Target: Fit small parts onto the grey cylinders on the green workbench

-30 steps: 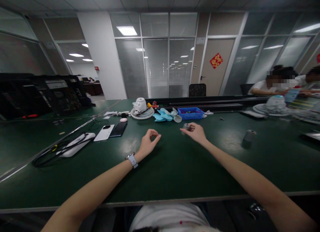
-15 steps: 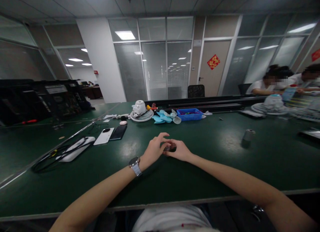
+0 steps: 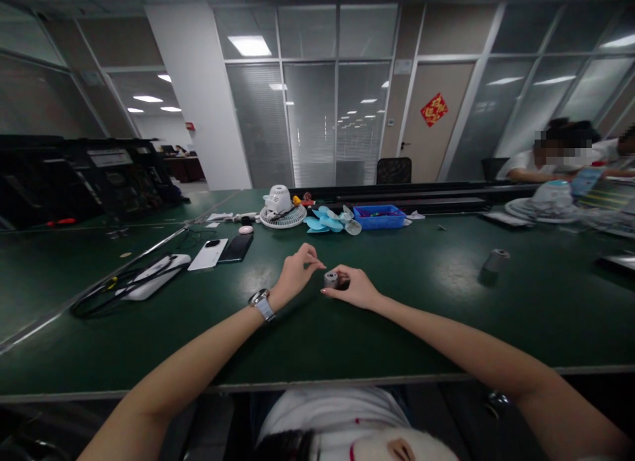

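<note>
Head view is showing one small grey cylinder [image 3: 331, 280] low over the green table [image 3: 347, 342], pinched in the curled fingers of the right hand [image 3: 353, 288]. The left hand [image 3: 294, 274] is hovering just beside it, thumb and forefinger nearly closed, holding nothing visible. Two phones [image 3: 223, 251] are lying farther left.

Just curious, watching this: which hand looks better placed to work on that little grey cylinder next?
Probably the left hand: its pinched fingertips hover free beside the small grey cylinder, which the right hand already grips on the green table.
</note>
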A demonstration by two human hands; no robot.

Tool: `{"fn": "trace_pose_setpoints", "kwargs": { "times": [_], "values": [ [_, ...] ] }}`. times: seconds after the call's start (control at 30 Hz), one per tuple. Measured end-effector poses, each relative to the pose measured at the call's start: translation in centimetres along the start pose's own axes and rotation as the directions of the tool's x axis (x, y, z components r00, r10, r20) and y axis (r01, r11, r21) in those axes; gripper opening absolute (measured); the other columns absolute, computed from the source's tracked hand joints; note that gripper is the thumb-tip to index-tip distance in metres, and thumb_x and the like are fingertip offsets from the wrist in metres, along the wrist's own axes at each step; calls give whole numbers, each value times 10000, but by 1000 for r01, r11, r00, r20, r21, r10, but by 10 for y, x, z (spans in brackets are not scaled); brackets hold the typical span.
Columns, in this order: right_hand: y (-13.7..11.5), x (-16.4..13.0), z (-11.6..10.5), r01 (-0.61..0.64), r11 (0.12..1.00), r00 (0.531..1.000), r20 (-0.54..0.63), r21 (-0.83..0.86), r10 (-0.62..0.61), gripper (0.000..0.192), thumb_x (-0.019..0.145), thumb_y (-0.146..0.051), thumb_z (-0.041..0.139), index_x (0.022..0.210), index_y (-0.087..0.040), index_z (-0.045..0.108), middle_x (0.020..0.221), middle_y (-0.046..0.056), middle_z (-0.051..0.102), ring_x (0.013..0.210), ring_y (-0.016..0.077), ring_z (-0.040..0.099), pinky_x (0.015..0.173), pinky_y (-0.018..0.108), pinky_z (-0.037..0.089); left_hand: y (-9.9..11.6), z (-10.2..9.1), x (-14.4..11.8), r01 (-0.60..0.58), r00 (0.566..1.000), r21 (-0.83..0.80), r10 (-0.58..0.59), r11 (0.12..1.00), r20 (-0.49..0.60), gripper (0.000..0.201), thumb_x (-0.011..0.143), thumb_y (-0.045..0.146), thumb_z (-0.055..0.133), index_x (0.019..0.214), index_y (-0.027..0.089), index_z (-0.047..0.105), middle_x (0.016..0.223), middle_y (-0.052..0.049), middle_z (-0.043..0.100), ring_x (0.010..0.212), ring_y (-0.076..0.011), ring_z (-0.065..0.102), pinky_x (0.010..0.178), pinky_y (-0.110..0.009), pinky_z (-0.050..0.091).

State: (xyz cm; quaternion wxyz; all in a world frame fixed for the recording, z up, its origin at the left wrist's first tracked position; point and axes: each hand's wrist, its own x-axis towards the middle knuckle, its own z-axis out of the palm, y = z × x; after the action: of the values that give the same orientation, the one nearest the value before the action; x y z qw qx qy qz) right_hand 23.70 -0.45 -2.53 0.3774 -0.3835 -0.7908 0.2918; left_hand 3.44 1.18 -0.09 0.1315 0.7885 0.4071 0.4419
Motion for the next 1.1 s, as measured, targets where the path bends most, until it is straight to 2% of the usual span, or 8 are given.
{"fn": "trace_pose_setpoints", "kwargs": {
  "times": [0.17,0.33,0.47,0.6,0.83,0.9,0.97,1.1],
  "values": [
    [0,1,-3,11,1000,1000,-13,28,-11,423,701,-445,798,1004,-175,678,933,55,740,827,188,701,764,312,566,-28,3,-4,64,968,-59,-48,996,248,220,832,295,672,997,239,538,823,20,778,846,-196,745,811,-318,540],
    [32,16,-52,-75,983,954,-300,-170,21,418,711,-508,774,989,-206,691,936,50,745,838,197,706,769,313,563,-28,1,-5,67,979,-45,-57,997,195,309,846,371,670,1108,244,567,1042,-30,767,1020,-211,712,935,-350,510],
    [82,21,-128,-430,808,754,-653,-402,77,410,740,-527,738,993,-207,690,935,84,742,894,258,699,812,376,536,-36,0,-3,172,984,-25,-171,985,48,282,916,421,552,1126,236,580,1085,-54,745,1028,-218,698,903,-354,515],
    [129,1,-189,-734,579,536,-826,-355,173,466,763,-526,714,1073,-181,678,981,149,726,957,315,679,830,432,514,-53,5,-1,316,947,-70,-319,946,-43,302,925,442,509,1105,217,599,1047,-78,741,975,-224,699,863,-360,522],
    [157,-30,-220,-877,463,314,-886,-132,342,549,761,-516,707,1130,-116,638,1035,240,672,993,380,636,822,490,479,-59,7,-1,375,921,-120,-385,919,-68,294,902,449,520,1060,218,613,991,-72,748,985,-233,694,875,-371,508],
    [151,-28,-216,-870,474,312,-896,-135,317,600,751,-489,716,1191,-101,596,1091,252,652,1040,392,608,873,518,446,-57,6,-1,377,919,-122,-387,918,-75,278,893,445,533,1035,220,613,974,-66,750,965,-231,698,859,-363,510],
    [137,-20,-205,-833,494,375,-911,-249,173,680,756,-445,715,1297,-83,517,1238,271,589,1162,401,539,962,548,382,-55,6,-2,374,918,-125,-386,919,-88,260,889,434,538,1013,216,607,963,-66,750,949,-228,701,843,-355,512],
    [86,6,-152,-489,621,713,-690,-613,-120,585,879,-366,583,1387,-100,472,1430,228,475,1325,352,422,1073,528,303,-54,7,-1,368,918,-110,-380,923,-113,222,888,402,532,976,206,588,933,-68,744,921,-225,699,829,-358,512]
  ]
}}
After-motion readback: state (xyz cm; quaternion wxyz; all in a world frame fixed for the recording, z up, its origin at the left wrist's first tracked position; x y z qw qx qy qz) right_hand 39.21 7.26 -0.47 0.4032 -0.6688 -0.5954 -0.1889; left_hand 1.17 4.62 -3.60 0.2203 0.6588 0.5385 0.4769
